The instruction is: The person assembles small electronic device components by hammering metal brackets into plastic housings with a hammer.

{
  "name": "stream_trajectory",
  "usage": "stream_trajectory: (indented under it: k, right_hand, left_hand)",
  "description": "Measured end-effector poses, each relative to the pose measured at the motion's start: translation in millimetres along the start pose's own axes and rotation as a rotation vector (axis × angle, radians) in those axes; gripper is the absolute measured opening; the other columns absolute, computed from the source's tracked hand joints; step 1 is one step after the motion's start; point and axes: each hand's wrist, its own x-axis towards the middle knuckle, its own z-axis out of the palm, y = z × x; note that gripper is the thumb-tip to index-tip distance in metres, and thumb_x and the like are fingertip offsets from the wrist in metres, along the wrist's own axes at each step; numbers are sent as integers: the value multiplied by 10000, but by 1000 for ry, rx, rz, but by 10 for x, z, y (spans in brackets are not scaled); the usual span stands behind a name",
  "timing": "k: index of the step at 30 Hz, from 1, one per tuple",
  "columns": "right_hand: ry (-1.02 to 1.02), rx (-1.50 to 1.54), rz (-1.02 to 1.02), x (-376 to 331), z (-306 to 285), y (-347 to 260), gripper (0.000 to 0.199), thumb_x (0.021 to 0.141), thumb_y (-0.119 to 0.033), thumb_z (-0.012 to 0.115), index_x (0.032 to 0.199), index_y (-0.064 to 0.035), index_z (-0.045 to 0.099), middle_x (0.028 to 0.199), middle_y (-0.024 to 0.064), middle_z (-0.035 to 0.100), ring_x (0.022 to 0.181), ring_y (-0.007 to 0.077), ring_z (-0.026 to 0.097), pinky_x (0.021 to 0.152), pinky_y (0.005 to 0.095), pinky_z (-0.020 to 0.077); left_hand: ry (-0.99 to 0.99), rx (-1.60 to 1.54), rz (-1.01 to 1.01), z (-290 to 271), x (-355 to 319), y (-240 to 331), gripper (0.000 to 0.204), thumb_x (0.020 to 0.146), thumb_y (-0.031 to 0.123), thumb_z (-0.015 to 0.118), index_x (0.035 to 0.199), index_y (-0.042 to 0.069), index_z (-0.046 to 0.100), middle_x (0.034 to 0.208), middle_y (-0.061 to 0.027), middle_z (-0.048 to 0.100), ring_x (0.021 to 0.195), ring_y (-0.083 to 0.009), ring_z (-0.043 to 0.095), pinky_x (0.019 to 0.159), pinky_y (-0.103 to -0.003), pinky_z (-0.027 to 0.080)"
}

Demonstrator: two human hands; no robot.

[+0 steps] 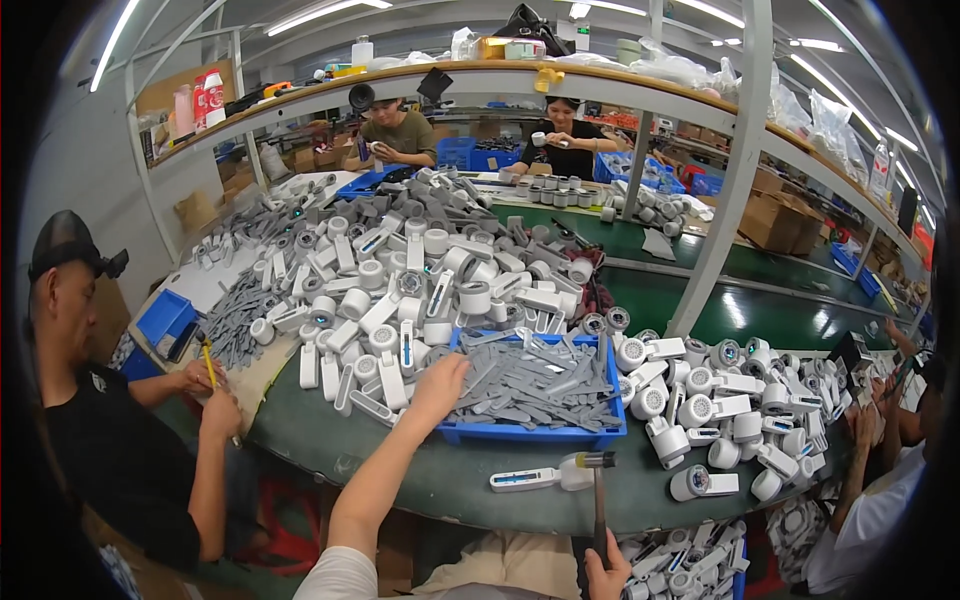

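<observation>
So far one white handheld unit point(540, 478) lies on the green tabletop point(400, 470) before me. My right hand point(607, 572) is wrapped round a hammer point(598, 490), its head just beside that unit. My left hand point(440, 385), fingers loosely spread, reaches into the blue tray point(530, 433) of grey strips point(530, 380). Judging by the big white heaps point(420, 280) around, plenty remains.
</observation>
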Motion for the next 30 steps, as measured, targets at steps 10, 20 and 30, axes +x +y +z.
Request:
stream_trajectory:
  k: [10, 20, 30]
  right_hand:
    - [-49, 50, 6, 137, 120, -225, 422, 851, -36, 615, 1260, 25, 531, 1112, 124, 638, 1013, 174, 563, 904, 286, 430]
    - [-51, 133, 144, 83, 72, 209, 418, 870, -30, 595, 1275, 37, 515, 1019, 101, 640, 851, 154, 553, 769, 273, 465]
    - [-98, -25, 0, 187, 195, -157, 396, 870, -45, 599, 1252, 33, 533, 1080, 104, 648, 956, 144, 564, 873, 262, 432]
  left_hand:
    - [188, -32, -45, -498, -1, -302, 189, 883, 144, 570, 1013, 23, 636, 935, -162, 634, 863, -332, 614, 753, -387, 476]
    - [415, 656, -508, -1452, -418, -1352, 141, 870, 99, 463, 947, 34, 561, 908, -194, 596, 884, -395, 583, 731, -520, 460]
    - [415, 787, -223, -1855, 125, -1770, 337, 804, 160, 622, 1116, 41, 587, 1179, -165, 555, 1109, -344, 504, 880, -480, 416]
